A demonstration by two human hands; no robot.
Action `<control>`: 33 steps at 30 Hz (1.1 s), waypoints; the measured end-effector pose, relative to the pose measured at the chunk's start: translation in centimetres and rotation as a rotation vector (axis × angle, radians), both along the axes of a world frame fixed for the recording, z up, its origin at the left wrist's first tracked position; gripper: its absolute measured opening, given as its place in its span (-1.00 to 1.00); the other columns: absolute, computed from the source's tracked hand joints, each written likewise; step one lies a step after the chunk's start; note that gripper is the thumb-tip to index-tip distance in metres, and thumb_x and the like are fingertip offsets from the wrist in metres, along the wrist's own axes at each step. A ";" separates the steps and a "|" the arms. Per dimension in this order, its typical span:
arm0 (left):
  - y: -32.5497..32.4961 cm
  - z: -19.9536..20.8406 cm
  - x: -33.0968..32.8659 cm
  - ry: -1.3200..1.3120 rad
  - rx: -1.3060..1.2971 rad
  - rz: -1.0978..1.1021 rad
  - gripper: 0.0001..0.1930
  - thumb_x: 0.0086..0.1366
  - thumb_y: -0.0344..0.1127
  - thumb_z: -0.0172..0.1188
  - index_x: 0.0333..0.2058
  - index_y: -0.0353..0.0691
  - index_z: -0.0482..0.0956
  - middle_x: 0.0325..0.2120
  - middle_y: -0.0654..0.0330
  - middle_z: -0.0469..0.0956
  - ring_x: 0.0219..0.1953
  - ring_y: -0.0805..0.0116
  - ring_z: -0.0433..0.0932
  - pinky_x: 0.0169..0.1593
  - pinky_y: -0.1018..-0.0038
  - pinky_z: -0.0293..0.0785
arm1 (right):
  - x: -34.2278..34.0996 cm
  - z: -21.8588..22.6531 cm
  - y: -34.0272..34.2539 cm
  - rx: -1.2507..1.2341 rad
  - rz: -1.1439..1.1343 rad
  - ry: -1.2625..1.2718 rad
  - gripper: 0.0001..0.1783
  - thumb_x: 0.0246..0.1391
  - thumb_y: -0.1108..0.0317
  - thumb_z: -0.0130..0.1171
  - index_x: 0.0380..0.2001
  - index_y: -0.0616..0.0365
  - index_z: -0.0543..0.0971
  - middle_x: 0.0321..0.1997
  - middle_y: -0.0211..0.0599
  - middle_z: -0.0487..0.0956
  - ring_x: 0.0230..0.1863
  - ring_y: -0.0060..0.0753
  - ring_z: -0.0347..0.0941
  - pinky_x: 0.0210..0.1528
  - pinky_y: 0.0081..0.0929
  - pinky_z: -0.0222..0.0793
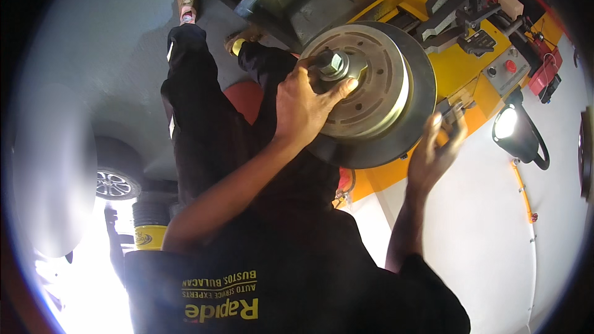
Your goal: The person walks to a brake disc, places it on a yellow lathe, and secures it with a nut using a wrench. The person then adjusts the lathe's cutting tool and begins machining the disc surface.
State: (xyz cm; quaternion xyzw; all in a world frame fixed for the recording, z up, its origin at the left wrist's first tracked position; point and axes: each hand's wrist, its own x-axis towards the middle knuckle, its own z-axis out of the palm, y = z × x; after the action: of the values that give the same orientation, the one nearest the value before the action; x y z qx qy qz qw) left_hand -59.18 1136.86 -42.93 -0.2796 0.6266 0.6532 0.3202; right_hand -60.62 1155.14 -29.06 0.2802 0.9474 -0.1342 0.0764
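Observation:
A round metal brake disc [371, 86] is mounted on the spindle of a yellow machine, in front of a wide dark ring [424, 86]. A bright hex nut [335, 65] sits at the middle of the disc. My left hand [300, 102] has its fingers and thumb curled around the collar at this nut; part of the grip is hidden behind the fingers. To the right of the ring, my right hand [430, 154] is raised with its fingers apart and slightly bent. Its fingertips are near a small metal fitting [455, 108]; whether they touch it I cannot tell.
The yellow machine [455, 65] carries dark clamps and a control box with a red button [510, 65]. A lit work lamp [507, 124] stands at the right. A dark grey bin [303, 0] lies beyond the disc. Far left are a car wheel [114, 184] and a yellow-labelled drum [149, 235].

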 end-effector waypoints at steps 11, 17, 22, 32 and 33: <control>-2.2 -0.8 -4.6 -0.018 0.127 -0.427 -0.42 0.27 0.09 0.44 0.03 -0.29 0.61 -0.23 0.13 0.71 -0.19 0.38 0.67 -0.02 0.39 0.58 | 6.3 -1.1 -3.3 -0.608 -0.521 0.015 -0.67 0.30 0.38 0.30 0.02 0.34 0.53 -0.08 -0.25 0.63 -0.10 -0.47 0.54 0.01 -0.47 0.46; -4.6 -3.8 -6.0 0.496 -0.205 -1.203 -0.55 0.52 -0.17 0.12 0.26 -0.26 0.44 -0.37 -0.03 0.59 -0.28 0.05 0.62 -0.12 0.15 0.53 | 5.7 -0.6 -3.3 -0.626 -0.624 0.011 -0.68 0.24 0.40 0.35 -0.03 0.34 0.55 -0.12 -0.25 0.63 -0.10 -0.43 0.54 0.02 -0.46 0.44; -3.5 -3.4 -7.1 0.785 -0.330 -1.324 -0.55 0.41 -0.39 0.17 0.22 -0.41 0.41 -0.38 0.01 0.55 -0.30 0.03 0.59 -0.22 0.13 0.52 | 6.0 -0.2 -2.4 -0.611 -0.577 -0.050 -0.62 0.12 0.39 0.41 -0.05 0.34 0.56 -0.14 -0.23 0.63 -0.12 -0.39 0.53 0.03 -0.41 0.44; -3.6 -4.9 -5.5 0.823 -0.006 -0.768 -0.65 0.55 -0.12 0.01 0.01 -0.35 0.43 -0.39 0.03 0.53 -0.29 -0.07 0.57 -0.11 0.13 0.52 | 5.9 -0.1 -2.1 -0.680 -0.620 -0.038 -0.64 0.06 0.41 0.40 -0.11 0.33 0.57 -0.18 -0.25 0.60 -0.15 -0.38 0.51 -0.01 -0.39 0.44; -3.7 -4.2 -6.4 0.786 0.039 -0.778 -0.63 0.56 -0.10 0.01 0.02 -0.34 0.42 -0.40 0.03 0.53 -0.26 -0.07 0.57 -0.06 0.12 0.51 | 6.1 0.0 -2.1 -0.672 -0.611 -0.039 -0.64 0.05 0.40 0.40 -0.11 0.33 0.57 -0.19 -0.25 0.60 -0.15 -0.38 0.51 -0.01 -0.39 0.44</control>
State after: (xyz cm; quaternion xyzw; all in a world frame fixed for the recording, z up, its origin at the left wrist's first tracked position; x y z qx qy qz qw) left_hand -65.59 1133.15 -47.11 0.2436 0.7437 0.5534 0.2851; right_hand -54.53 1153.08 -29.08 0.5090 0.7237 -0.4453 0.1378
